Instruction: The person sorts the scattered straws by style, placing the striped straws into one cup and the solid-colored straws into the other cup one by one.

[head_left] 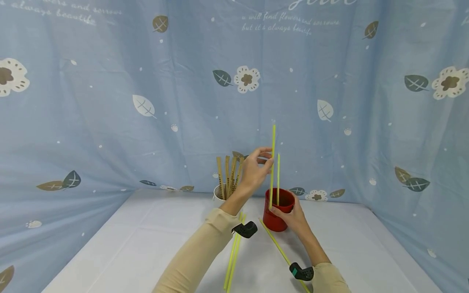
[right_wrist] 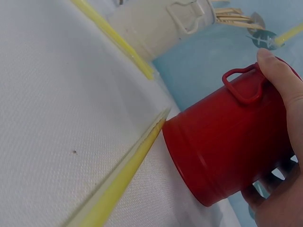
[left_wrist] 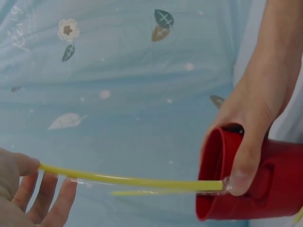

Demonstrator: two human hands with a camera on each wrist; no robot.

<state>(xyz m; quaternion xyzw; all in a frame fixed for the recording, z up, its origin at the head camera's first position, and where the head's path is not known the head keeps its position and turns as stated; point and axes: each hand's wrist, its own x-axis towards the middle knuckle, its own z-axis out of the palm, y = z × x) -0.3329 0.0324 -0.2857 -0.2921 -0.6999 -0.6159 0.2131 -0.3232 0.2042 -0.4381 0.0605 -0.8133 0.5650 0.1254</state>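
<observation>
My left hand (head_left: 256, 167) pinches a long yellow straw (head_left: 273, 140) in a clear plastic wrapper, held nearly upright. The straw's lower end is at the rim of a red metal bucket (head_left: 272, 223), beside the right thumb; whether they touch I cannot tell. Around the bucket's side curls my right hand (head_left: 297, 217), its thumb (left_wrist: 242, 176) near the rim. Another yellow straw (head_left: 278, 173) stands inside the bucket, its lower part hidden. In the right wrist view the bucket's handle (right_wrist: 245, 97) hangs below the thumb.
Left of the red bucket stands a white bucket (head_left: 217, 203) with several brown paper-wrapped sticks (head_left: 220, 173) in it. Two yellow straws (head_left: 231, 262) lie on the white tabletop (head_left: 146, 244) near the left forearm. Another straw (head_left: 275, 243) lies under the right wrist. A blue curtain (head_left: 190, 101) hangs behind.
</observation>
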